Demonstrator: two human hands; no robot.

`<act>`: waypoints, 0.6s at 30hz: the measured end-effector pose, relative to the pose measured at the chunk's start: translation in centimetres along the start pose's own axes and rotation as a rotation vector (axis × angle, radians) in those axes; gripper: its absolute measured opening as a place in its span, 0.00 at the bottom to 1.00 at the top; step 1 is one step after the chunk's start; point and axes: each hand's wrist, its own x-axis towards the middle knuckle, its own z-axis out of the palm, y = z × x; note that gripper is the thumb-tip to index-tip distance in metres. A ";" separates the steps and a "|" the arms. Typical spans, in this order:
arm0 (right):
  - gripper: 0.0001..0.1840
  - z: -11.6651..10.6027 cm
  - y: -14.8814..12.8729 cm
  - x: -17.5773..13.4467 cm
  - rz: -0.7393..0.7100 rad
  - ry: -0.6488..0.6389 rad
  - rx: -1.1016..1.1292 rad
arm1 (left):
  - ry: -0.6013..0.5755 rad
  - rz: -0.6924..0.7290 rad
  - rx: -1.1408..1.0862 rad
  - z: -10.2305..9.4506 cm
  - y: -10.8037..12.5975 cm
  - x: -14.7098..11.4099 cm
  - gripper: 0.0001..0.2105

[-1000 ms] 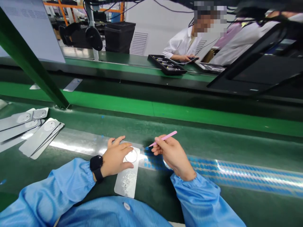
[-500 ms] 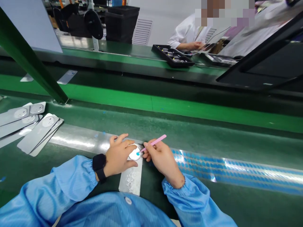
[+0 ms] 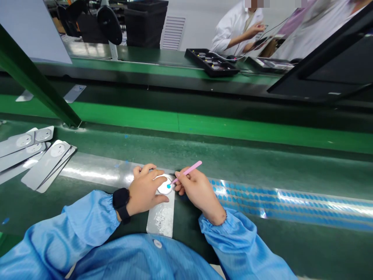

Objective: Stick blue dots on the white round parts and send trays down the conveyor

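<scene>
My left hand lies over the upper part of a flat silver-grey panel, fingers apart. Its thumb and index finger frame a round white disc on that panel. In my right hand is a slim pair of pink tweezers, pinched between thumb and fingers. The tweezers' fine tip reaches a small blue dot sticker on the disc; whether it grips the sticker I cannot tell. To the right stretches a clear strip of blue dot stickers.
Several similar panels lie overlapping at the left. A green post rises at the back left. Beyond the green ledge stand a black tray and a dark screen-like frame. A person in white works across the bench.
The view has shifted slightly. Both hands keep nearly the same pose, with the tweezers still at the blue dot. Across the bench, the person in white has raised a hand.
</scene>
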 end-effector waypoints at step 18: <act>0.10 0.2 -0.6 -0.2 -0.015 0.026 -0.069 | -0.001 0.064 0.073 -0.3 0.1 -0.3 0.16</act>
